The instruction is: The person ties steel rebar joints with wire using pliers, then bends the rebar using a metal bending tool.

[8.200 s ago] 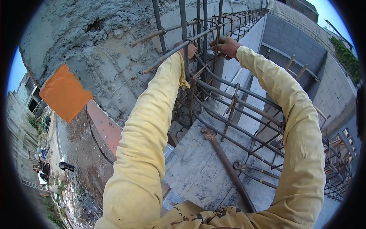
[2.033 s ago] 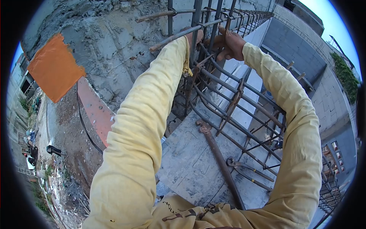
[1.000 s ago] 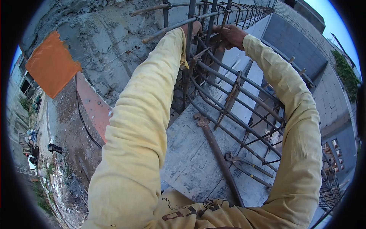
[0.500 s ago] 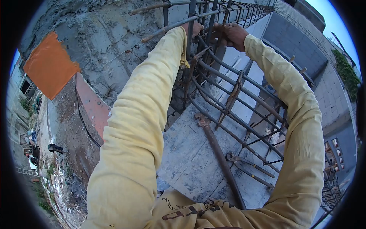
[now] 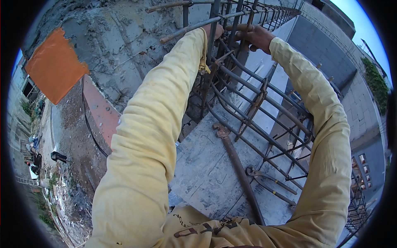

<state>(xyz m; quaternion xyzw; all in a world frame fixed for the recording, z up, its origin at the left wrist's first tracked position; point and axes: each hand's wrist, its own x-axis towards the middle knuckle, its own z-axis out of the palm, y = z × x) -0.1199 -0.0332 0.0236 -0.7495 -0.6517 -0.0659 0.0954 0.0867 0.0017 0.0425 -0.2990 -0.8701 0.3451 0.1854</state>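
Both my arms, in yellow sleeves, reach up into a rusty rebar cage (image 5: 248,103) at the top of the view. My left hand (image 5: 215,29) is mostly hidden behind a vertical bar (image 5: 211,37) and seems closed around it. My right hand (image 5: 256,36) is curled around bars of the cage just to the right, fingers closed. A horizontal bar (image 5: 186,29) crosses in front of my left wrist. Whether either hand also holds tie wire is hidden.
A long rusty bar tool (image 5: 237,165) and a pair of pincers (image 5: 269,182) lie on the grey formwork board (image 5: 202,169) below the cage. A rough concrete wall (image 5: 115,49) with an orange patch (image 5: 53,66) stands left. Far below left is the ground with rubble.
Over the frames my hands stay on the same bars at the cage top, with small shifts of the right fingers. The view has drifted slightly.
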